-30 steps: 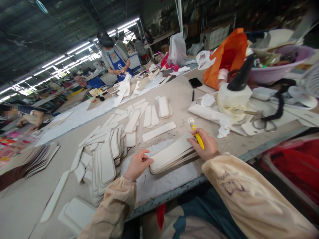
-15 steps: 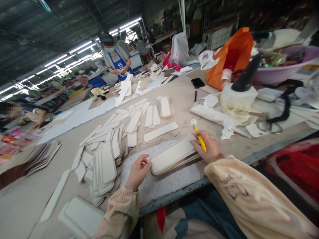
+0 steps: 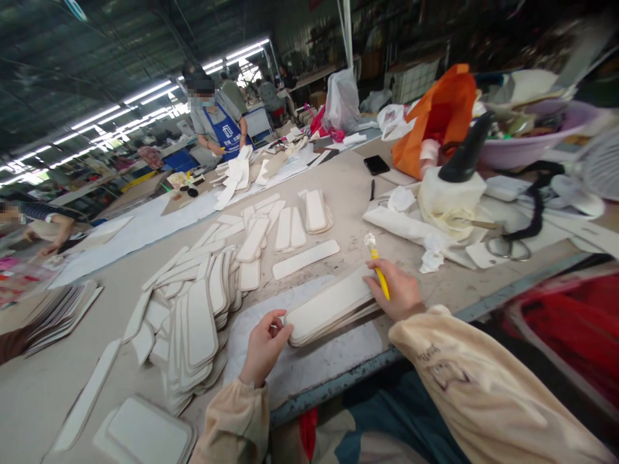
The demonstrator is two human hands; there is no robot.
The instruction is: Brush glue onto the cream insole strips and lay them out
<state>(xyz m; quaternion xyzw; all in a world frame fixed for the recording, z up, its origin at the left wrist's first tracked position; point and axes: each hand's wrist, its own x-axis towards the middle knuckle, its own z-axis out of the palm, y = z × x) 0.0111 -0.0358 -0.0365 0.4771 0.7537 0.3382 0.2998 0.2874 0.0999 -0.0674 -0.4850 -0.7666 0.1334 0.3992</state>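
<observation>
Nearer now, left hand (image 3: 265, 341) pinches the stack (image 3: 329, 306); right hand (image 3: 399, 293) grips brush (image 3: 380, 274); basin (image 3: 525, 151) holds scraps (image 3: 512, 122).

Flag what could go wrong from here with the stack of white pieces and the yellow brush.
1. The stack of white pieces is held only at its ends, left hand at one, right hand at the other; the layers could slide out of line.
2. The right hand also holds the yellow brush, tip close to the stack; it might smear the top piece.
3. The stack lies near the table edge; a loose piece could drop off.
</observation>
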